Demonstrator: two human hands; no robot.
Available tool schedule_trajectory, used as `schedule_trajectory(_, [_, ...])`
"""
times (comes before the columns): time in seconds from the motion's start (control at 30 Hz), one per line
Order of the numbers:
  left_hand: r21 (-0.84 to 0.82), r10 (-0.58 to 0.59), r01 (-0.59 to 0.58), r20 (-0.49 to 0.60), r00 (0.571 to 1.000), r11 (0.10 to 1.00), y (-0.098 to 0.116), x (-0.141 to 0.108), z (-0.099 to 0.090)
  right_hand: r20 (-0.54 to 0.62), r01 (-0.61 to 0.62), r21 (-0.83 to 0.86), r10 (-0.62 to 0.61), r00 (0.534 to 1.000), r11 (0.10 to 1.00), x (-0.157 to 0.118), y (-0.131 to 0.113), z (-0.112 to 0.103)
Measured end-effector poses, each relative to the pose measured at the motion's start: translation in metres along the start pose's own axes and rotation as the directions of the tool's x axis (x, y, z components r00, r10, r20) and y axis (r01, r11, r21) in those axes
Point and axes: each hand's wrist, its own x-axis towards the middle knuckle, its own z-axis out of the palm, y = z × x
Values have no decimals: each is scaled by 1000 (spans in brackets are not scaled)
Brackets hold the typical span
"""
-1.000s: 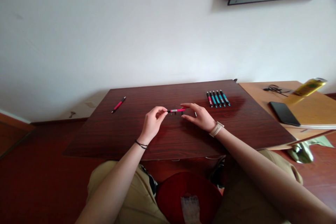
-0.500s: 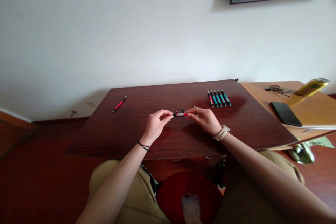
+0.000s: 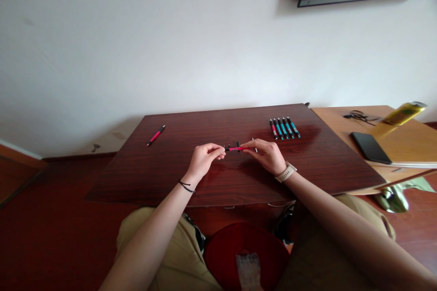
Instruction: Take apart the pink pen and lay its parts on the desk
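A pink and black pen (image 3: 234, 148) is stretched level between my two hands, just above the dark wood table (image 3: 164, 182). My left hand (image 3: 204, 158) pinches its black end between thumb and fingertips. At the pink end, my right hand (image 3: 268, 153) grips the barrel with thumb and fingers. Small black pen parts (image 3: 238, 143) lie on the table right behind the pen. A thin white refill-like stick (image 3: 254, 142) shows behind my right fingers, partly hidden by them.
One pink pen (image 3: 156, 135) lies alone at the left. On the right, a pink pen (image 3: 273, 129) and several teal pens (image 3: 284, 128) lie in a row. A side table (image 3: 413, 145) holds a black phone-like slab (image 3: 370, 147), a cable (image 3: 360, 116) and a yellow can (image 3: 405, 113).
The pen has turned about its length, so the white label on its barrel no longer shows. Both hands keep nearly the same place.
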Motion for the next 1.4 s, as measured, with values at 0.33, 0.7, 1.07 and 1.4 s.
schedule_trajectory(0.33, [3,12,-12,83,996,1000,-1,-3,-1,-25,23,-80,-25,999,997,-5,-4,4])
schedule_trajectory(0.7, [50,25,-26,30,999,998,-6,0,1,-45,54,-46,-56,997,997,-8,-3,6])
schedule_trajectory(1.07, [0,42,-42,12,999,999,2,-3,2,-77,-68,15,69,995,998,-7,-1,9])
schedule_trajectory(1.4, [52,3,-8,84,996,999,-4,-3,5,-37,-56,49,58,998,997,-8,2,10])
